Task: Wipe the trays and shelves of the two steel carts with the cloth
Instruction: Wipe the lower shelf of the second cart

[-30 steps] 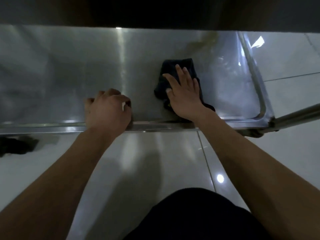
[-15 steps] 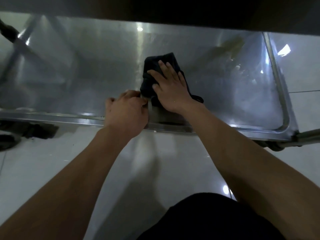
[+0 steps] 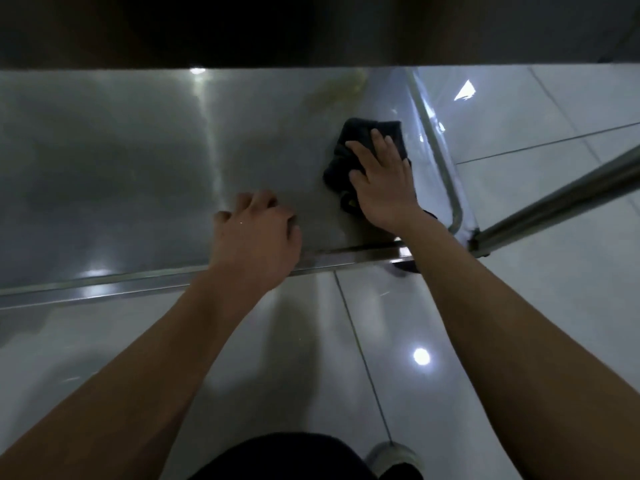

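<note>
A low steel cart shelf (image 3: 121,174) fills the upper half of the head view, with a raised rim along its near and right sides. A dark cloth (image 3: 349,152) lies bunched on the shelf close to the right rim. My right hand (image 3: 382,180) presses flat on the cloth, fingers spread, covering most of it. My left hand (image 3: 256,237) rests on the shelf's near rim (image 3: 138,284), fingers curled over the edge onto the steel. A yellowish smear (image 3: 337,90) shows on the shelf's far right part.
A dark underside of the level above (image 3: 311,29) overhangs the shelf's far side. A steel bar (image 3: 561,199) slants off from the cart's right corner. Glossy white floor tiles (image 3: 311,358) lie below, with my shoe (image 3: 394,457) at the bottom right.
My right hand has swept the cloth rightward across the shelf, toward the right rim. My left hand stays gripping the near rim and the two hands are now farther apart.
</note>
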`<action>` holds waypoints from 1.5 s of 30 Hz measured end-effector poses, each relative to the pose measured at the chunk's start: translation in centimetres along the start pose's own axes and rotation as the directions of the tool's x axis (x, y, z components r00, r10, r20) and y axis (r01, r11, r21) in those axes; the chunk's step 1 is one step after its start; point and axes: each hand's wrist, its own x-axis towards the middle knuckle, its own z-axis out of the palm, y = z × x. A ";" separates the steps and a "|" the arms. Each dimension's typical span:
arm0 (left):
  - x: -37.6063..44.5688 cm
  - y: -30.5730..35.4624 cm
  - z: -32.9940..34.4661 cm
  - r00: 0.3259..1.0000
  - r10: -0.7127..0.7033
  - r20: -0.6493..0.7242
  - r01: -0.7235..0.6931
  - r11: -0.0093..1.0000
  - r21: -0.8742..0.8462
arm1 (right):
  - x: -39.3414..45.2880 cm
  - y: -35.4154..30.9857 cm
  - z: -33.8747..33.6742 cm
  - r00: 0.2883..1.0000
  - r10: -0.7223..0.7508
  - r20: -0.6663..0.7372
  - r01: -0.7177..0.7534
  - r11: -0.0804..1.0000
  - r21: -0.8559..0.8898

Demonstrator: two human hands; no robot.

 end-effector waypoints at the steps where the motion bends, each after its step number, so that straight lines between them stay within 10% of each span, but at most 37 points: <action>1: 0.1 0.4 0.3 1.000 -0.013 -0.007 0.013 1.000 0.005 | 0.0 1.7 -0.8 0.998 0.050 -0.036 -0.050 0.999 -0.005; 12: 0.5 -0.2 0.2 0.994 0.108 0.023 -0.105 0.990 -0.096 | 0.6 5.7 -2.1 0.984 0.141 -0.105 -0.147 0.988 -0.050; 19: -1.7 -6.4 -2.2 0.986 -0.115 -0.123 0.116 0.993 0.004 | 2.5 -3.4 1.3 0.999 -0.044 -0.008 0.044 0.998 -0.037; 30: -3.6 -10.6 -2.2 0.999 0.018 -0.049 -0.022 0.997 -0.075 | 4.3 -20.3 8.5 0.915 -0.356 0.187 0.363 0.932 0.000; 45: -2.2 -9.0 -3.6 0.999 -0.044 -0.018 0.043 0.998 -0.034 | -1.7 -8.6 4.0 0.994 -0.100 0.045 0.104 0.991 -0.083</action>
